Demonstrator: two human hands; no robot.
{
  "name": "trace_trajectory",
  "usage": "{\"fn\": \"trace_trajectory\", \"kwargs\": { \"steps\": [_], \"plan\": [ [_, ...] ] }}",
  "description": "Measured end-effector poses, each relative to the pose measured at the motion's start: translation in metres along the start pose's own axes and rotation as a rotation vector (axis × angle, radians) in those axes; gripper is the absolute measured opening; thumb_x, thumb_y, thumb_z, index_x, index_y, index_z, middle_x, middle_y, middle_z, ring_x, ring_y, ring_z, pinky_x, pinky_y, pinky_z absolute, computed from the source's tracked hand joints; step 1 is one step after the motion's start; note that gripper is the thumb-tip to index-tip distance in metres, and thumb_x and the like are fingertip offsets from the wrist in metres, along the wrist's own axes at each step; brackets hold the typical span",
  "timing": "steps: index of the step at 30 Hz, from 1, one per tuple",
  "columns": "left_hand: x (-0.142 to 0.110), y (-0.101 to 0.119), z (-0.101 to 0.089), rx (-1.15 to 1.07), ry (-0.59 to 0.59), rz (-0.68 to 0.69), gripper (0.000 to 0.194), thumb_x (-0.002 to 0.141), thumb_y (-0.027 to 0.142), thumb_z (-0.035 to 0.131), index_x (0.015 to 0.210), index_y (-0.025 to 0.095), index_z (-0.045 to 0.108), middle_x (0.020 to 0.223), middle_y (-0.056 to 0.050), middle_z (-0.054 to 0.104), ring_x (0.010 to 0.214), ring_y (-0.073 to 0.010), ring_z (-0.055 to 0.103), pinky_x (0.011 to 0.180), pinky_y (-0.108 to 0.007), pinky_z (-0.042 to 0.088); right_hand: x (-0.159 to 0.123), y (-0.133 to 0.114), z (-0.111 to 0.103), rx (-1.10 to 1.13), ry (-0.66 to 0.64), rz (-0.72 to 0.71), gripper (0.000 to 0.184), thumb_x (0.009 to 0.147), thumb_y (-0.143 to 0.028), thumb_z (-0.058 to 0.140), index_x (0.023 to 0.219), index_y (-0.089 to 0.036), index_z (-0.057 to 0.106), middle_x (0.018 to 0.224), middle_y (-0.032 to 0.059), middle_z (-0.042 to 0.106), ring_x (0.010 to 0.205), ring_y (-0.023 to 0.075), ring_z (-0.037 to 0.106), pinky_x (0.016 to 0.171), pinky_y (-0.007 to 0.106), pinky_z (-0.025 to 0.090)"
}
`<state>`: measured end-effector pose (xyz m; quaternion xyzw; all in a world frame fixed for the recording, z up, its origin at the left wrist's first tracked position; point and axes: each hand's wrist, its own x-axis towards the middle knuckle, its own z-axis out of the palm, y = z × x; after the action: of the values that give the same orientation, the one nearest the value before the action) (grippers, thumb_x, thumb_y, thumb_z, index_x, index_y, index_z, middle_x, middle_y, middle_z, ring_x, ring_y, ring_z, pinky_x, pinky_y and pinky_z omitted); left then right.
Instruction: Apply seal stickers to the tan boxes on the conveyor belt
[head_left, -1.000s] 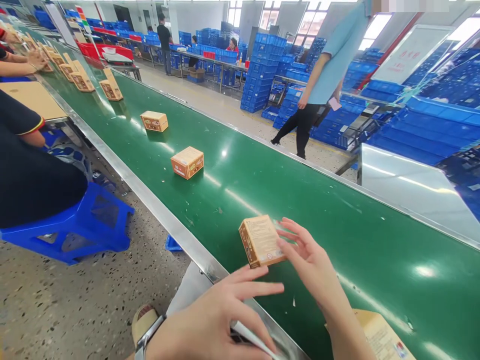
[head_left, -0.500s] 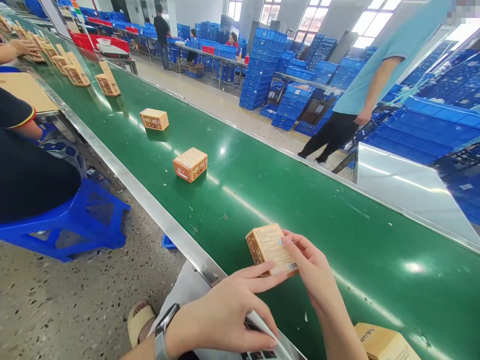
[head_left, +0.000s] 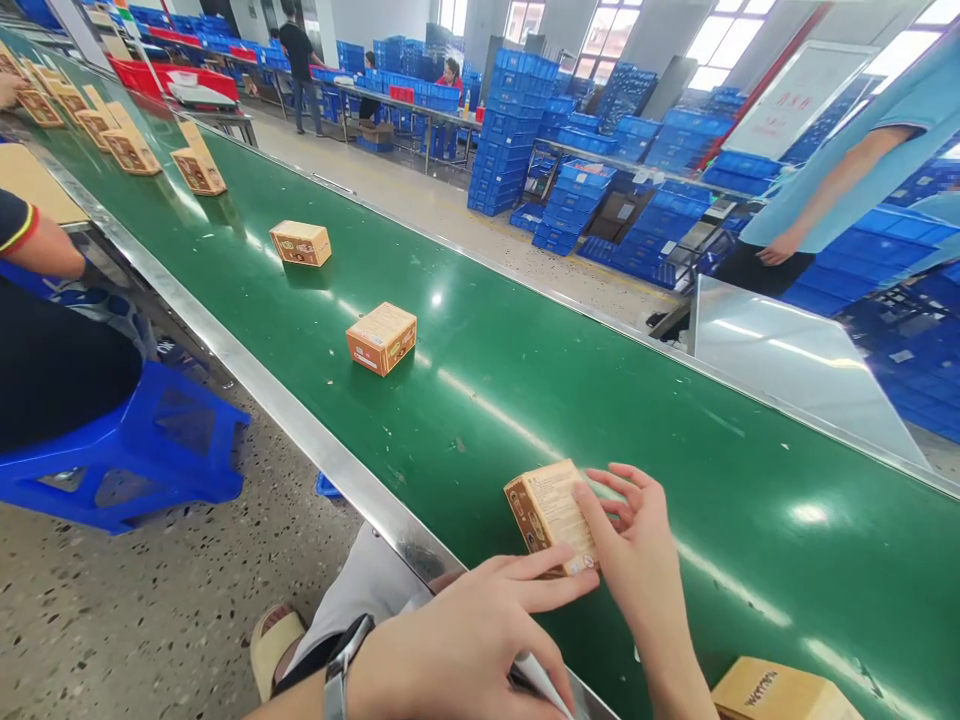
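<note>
A small tan and brown cardboard box (head_left: 559,505), printed with fine text, sits tilted at the near side of the green belt. My right hand (head_left: 637,540) has its thumb on the printed top face and its fingers round the far right end. My left hand (head_left: 480,630), with a watch (head_left: 349,655) on the wrist, rests two outstretched fingers on the box's near edge. Its thumb and another finger curl together below over a white sheet (head_left: 536,680), mostly hidden under the hand. Another box (head_left: 784,690) shows beside my right forearm, cut off by the frame.
Along the green conveyor belt (head_left: 465,410) stand a closed box (head_left: 382,338), a farther one (head_left: 300,243) and several with raised flaps. A person (head_left: 60,340) sits on a blue stool (head_left: 142,450) at left. Someone in light blue stands beyond the metal table (head_left: 795,360).
The box between my hands has shifted slightly right and nearer. My right fingers have spread a little from its end. The view has turned right, and the person in light blue appears farther right.
</note>
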<state>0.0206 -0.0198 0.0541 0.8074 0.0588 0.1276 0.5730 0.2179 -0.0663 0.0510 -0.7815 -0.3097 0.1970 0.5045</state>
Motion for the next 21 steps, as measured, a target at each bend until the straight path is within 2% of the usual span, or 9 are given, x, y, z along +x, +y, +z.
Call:
{"fn": "trace_trajectory", "kwargs": {
  "steps": [2,5,7,9,11,13,14,17,21],
  "plan": [
    [0.002,0.000,0.003,-0.037,0.004,0.025,0.011,0.080,0.026,0.081,0.091,0.028,0.084,0.160,0.004,0.039,0.151,-0.0310,0.032,0.125,-0.043,0.026,0.005,0.003,-0.004,-0.008,0.048,0.000,0.061,0.074,-0.064,0.070,0.113,-0.021,0.051,0.117,0.0157,0.068,0.073,0.0239,0.069,0.056,0.034,0.054],
    [0.002,0.005,0.004,-0.113,0.040,0.041,0.010,0.080,0.025,0.081,0.090,0.027,0.084,0.155,0.001,0.047,0.147,-0.0301,0.041,0.125,-0.041,0.024,0.006,0.003,-0.019,-0.052,0.054,-0.009,0.053,0.078,-0.063,0.065,0.108,-0.020,0.058,0.108,0.0139,0.072,0.073,0.0252,0.069,0.054,0.033,0.052],
    [-0.002,0.012,0.001,-0.161,0.089,-0.073,0.012,0.081,0.025,0.078,0.091,0.025,0.084,0.136,-0.005,0.067,0.128,-0.0283,0.063,0.114,-0.037,0.041,-0.002,-0.001,-0.034,-0.117,0.058,-0.052,0.047,0.082,-0.063,0.062,0.104,-0.021,0.065,0.098,0.0111,0.074,0.081,0.0276,0.071,0.059,0.033,0.055],
    [-0.006,0.021,-0.007,-0.195,0.151,-0.281,0.015,0.081,0.025,0.074,0.091,0.021,0.084,0.102,-0.006,0.081,0.092,-0.0227,0.076,0.084,-0.028,0.055,-0.015,-0.006,-0.049,-0.170,0.016,-0.146,0.040,0.088,-0.060,0.060,0.101,-0.023,0.069,0.095,0.0082,0.076,0.089,0.0273,0.073,0.067,0.032,0.058],
    [-0.008,0.028,-0.018,-0.236,0.234,-0.451,0.017,0.078,0.028,0.072,0.086,0.017,0.083,0.076,-0.004,0.080,0.067,-0.0166,0.070,0.060,-0.022,0.049,-0.029,-0.013,-0.061,-0.177,-0.187,-0.256,0.031,0.091,-0.054,0.063,0.102,-0.025,0.071,0.097,0.0055,0.077,0.090,0.0249,0.074,0.074,0.029,0.060],
    [-0.008,0.032,-0.028,-0.295,0.325,-0.523,0.022,0.075,0.032,0.072,0.082,0.015,0.082,0.069,-0.003,0.075,0.059,-0.0130,0.061,0.054,-0.021,0.042,-0.043,-0.020,-0.065,-0.148,-0.439,-0.321,0.027,0.089,-0.047,0.070,0.106,-0.027,0.073,0.095,0.0034,0.078,0.085,0.0228,0.075,0.075,0.027,0.061],
    [-0.008,0.033,-0.032,-0.321,0.360,-0.535,0.023,0.074,0.034,0.072,0.080,0.014,0.081,0.066,-0.002,0.073,0.057,-0.0119,0.057,0.052,-0.021,0.039,-0.049,-0.024,-0.063,-0.133,-0.515,-0.329,0.027,0.087,-0.045,0.073,0.107,-0.027,0.073,0.092,0.0026,0.078,0.082,0.0220,0.074,0.074,0.026,0.061],
    [-0.007,0.032,-0.038,-0.349,0.395,-0.556,0.025,0.072,0.037,0.071,0.075,0.014,0.080,0.061,-0.001,0.066,0.056,-0.0112,0.050,0.052,-0.022,0.035,-0.060,-0.032,-0.052,-0.105,-0.517,-0.287,0.019,0.087,-0.046,0.073,0.090,-0.027,0.075,0.078,0.0003,0.074,0.069,0.0192,0.069,0.064,0.024,0.059],
    [-0.008,0.029,-0.038,-0.342,0.387,-0.542,0.026,0.073,0.038,0.070,0.073,0.013,0.079,0.061,-0.002,0.064,0.056,-0.0113,0.048,0.053,-0.023,0.033,-0.065,-0.034,-0.041,-0.081,-0.515,-0.189,0.029,0.091,-0.051,0.068,0.076,-0.027,0.073,0.069,-0.0011,0.070,0.061,0.0176,0.065,0.058,0.024,0.054]
  ]
}}
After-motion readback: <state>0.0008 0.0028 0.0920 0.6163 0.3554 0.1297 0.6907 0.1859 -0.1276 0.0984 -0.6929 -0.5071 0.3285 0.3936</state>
